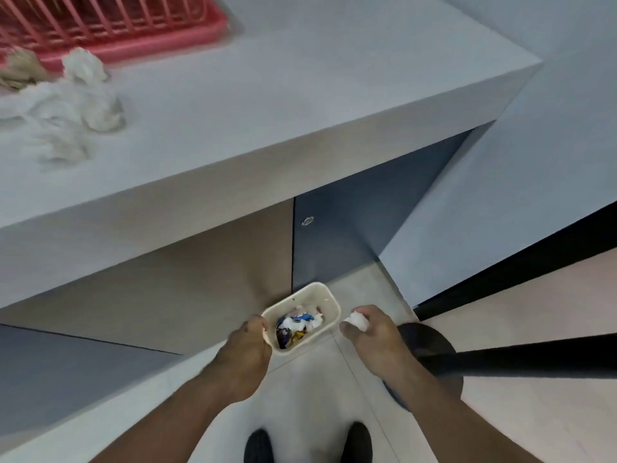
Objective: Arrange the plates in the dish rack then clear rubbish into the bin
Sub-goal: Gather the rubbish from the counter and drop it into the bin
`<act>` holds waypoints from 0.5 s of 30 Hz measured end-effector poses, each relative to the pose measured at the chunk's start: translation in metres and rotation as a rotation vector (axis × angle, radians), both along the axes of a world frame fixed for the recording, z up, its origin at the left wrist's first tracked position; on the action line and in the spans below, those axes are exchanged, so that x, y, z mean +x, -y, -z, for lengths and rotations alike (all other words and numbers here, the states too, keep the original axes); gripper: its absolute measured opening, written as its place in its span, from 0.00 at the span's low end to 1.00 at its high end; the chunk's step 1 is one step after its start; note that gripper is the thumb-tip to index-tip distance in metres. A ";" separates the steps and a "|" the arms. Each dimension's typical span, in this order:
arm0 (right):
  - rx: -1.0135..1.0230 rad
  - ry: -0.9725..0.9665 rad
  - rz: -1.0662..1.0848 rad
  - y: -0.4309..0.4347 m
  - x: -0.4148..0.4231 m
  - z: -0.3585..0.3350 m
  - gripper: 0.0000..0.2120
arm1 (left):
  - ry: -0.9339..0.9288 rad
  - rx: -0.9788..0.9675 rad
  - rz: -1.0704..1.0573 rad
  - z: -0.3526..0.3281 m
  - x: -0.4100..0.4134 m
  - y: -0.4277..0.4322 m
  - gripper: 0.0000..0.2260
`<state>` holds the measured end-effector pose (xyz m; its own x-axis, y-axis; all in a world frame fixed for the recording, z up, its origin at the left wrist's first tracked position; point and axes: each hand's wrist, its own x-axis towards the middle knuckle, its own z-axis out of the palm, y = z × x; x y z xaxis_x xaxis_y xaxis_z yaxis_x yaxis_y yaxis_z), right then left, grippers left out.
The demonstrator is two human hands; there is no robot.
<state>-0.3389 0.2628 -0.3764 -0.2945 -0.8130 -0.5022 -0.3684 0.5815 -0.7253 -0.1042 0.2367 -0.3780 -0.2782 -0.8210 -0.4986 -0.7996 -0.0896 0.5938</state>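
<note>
The right grip (367,332) is curled round a crumpled white tissue (356,320), which shows between thumb and fingers. The left grip (248,349) pinches the near left rim of a small cream bin (322,289), thumb over the edge. The bin sits between the two grips, and the tissue is just beside its right wall, outside it and not over the opening. In the bin lies mixed rubbish (297,325), white, blue and yellow scraps. Whether the bin stands on the floor or is lifted, I cannot tell.

Below the grips is a pale tiled floor (334,396), with two dark shoes (258,446) at the near edge. Right of the right grip a round dark base (430,349) carries a black pole (534,355) that runs off to the right.

Beyond the bin stand cabinet panels, one tan, one dark blue (350,228). Above them a thick white tabletop (267,95) juts out, its corner far to the right of the grips. On it, far up and left of the left grip, lie more crumpled tissues (76,105) and a brown paper wad (20,68). Behind these sits a pink dish rack (117,28), blurred and cut off by the frame, its contents not readable.
</note>
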 end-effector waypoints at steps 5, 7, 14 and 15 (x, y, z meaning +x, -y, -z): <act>-0.016 0.131 0.010 -0.008 -0.014 0.089 0.08 | 0.237 0.030 0.113 0.110 -0.020 -0.003 0.14; -0.020 0.104 -0.019 -0.008 -0.016 0.128 0.09 | 0.239 -0.015 0.119 0.151 -0.033 0.003 0.13; 0.045 -0.003 -0.116 0.003 -0.024 0.251 0.10 | 0.153 -0.043 0.032 0.295 -0.078 0.054 0.14; 0.024 -0.014 -0.135 0.005 -0.027 0.265 0.11 | 0.155 -0.036 0.032 0.316 -0.082 0.061 0.15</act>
<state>-0.3660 0.2576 -0.6410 -0.1906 -0.8337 -0.5183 -0.4543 0.5430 -0.7062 -0.1866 0.1754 -0.6941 -0.2265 -0.8311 -0.5079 -0.8843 -0.0432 0.4650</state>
